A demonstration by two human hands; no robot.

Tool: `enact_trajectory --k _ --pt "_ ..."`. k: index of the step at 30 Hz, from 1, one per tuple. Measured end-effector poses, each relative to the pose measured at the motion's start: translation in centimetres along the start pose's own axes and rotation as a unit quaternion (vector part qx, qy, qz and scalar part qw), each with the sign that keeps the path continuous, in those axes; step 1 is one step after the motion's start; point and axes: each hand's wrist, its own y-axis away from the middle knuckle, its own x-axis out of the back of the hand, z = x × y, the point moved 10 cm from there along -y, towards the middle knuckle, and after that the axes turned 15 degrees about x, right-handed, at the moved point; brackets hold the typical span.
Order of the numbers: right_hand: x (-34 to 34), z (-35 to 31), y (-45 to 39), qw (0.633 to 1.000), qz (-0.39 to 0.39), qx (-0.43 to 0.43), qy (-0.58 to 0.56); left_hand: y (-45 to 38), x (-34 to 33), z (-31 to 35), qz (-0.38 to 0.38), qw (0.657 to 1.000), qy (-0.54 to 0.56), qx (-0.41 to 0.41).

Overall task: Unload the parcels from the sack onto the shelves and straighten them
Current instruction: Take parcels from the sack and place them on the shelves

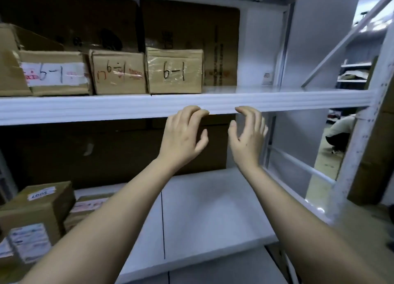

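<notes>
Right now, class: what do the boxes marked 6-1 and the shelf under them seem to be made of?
Boxes marked 6-1: brown corrugated cardboard, matte, with creased edges; the right one shows glossy clear tape over its face. Shelf: probably painted metal, white and smooth, with a ribbed front edge and a soft sheen; coated board cannot be ruled out.

"6-1" on box [174,70]

- Three brown parcels marked "6-1" [174,70] are standing upright, side by side, on the upper shelf [277,102].
- Labelled parcels [36,211] are sitting at the lower shelf's [213,209] left end.
</notes>
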Motion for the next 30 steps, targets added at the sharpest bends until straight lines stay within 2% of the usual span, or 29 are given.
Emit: enact_trajectory --k 3,8,13,18,22,30 --pt "1.7 3.2 3.8 0.998 -0.064 -0.003 0.023 3.1 -4.2 3.1 -0.066 0.997 -0.028 -0.025" --pt "5.6 10.5 11.5 0.976 -0.209 -0.031 0.057 10.1 -12.3 9.3 -0.185 0.980 -0.072 -0.020" --pt "12.0 17.8 20.8 0.931 -0.356 -0.048 0.060 17.8 -20.1 15.5 -0.303 0.947 -0.088 0.061" --pt "19.9 25.2 31.4 0.848 -0.513 -0.100 0.093 27.0 -27.7 22.2 -0.458 0.877 -0.073 0.126" --pt "25.5 30.5 38.3 0.772 -0.603 -0.179 0.091 34.2 -33.0 27.3 -0.584 0.796 -0.067 0.144" --pt "32.0 39.1 49.2 0.609 -0.722 -0.316 0.090 43.7 -42.7 34.8 -0.719 0.679 -0.081 0.123"
